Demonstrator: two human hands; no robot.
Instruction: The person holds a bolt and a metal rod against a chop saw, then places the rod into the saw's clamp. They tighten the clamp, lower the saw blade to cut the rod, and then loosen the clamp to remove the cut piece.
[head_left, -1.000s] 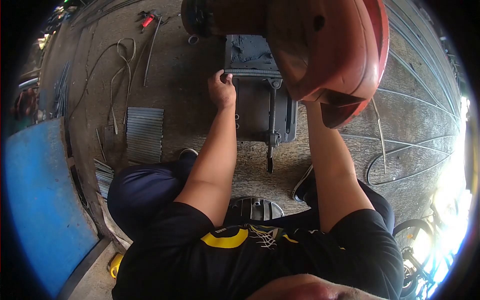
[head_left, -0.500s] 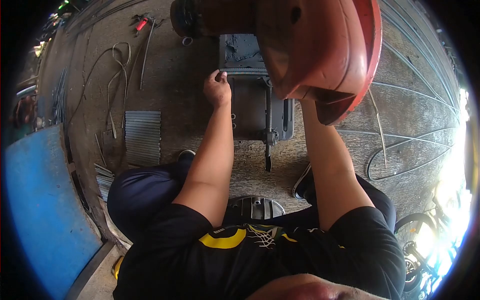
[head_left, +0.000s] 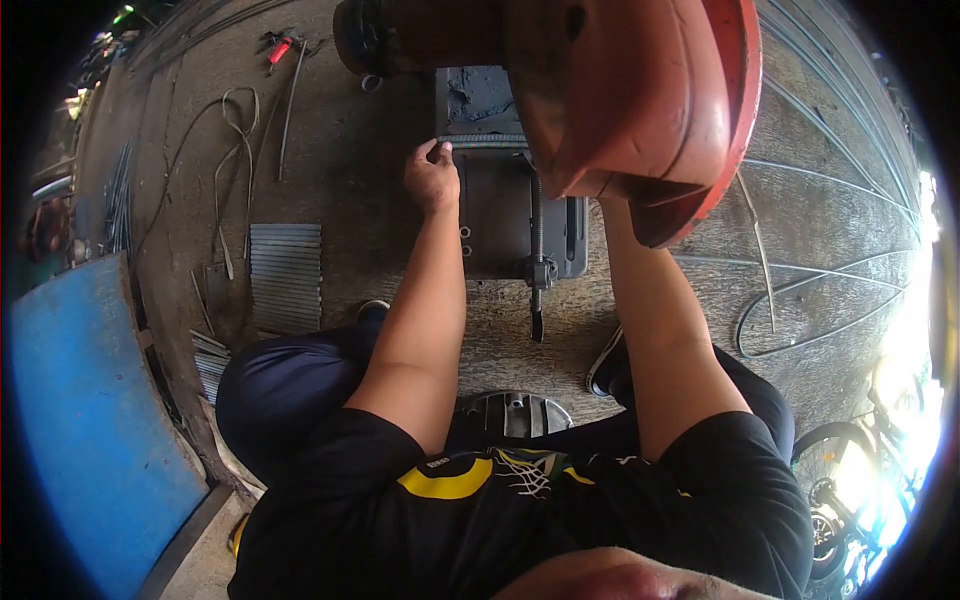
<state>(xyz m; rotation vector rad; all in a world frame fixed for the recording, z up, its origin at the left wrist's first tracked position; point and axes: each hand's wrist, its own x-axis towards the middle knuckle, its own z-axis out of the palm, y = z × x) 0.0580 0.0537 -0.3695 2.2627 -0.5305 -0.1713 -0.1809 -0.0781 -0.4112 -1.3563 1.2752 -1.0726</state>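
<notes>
A cut-off saw with a red guard (head_left: 640,100) fills the top middle of the view over its dark metal base (head_left: 495,225). Across the base lies a ribbed metal rod (head_left: 490,142), in front of a grey block-like part; its right end is covered by the guard. My left hand (head_left: 434,182) is closed at the rod's left end, with thumb and fingertips pinched there. A threaded clamp screw (head_left: 538,225) with a handle runs toward me on the base. My right forearm (head_left: 655,300) reaches up behind the guard, which hides my right hand.
Short cut rods (head_left: 286,277) lie in a row at left, near a strap (head_left: 240,140) and a red-handled tool (head_left: 281,50). Long bent rods (head_left: 830,275) spread over the floor at right. A blue panel (head_left: 90,420) stands at left, a bicycle (head_left: 830,490) at lower right.
The saw's red guard and the view have shifted very slightly. My left hand stays at the rod's end, and my right hand is still hidden.
</notes>
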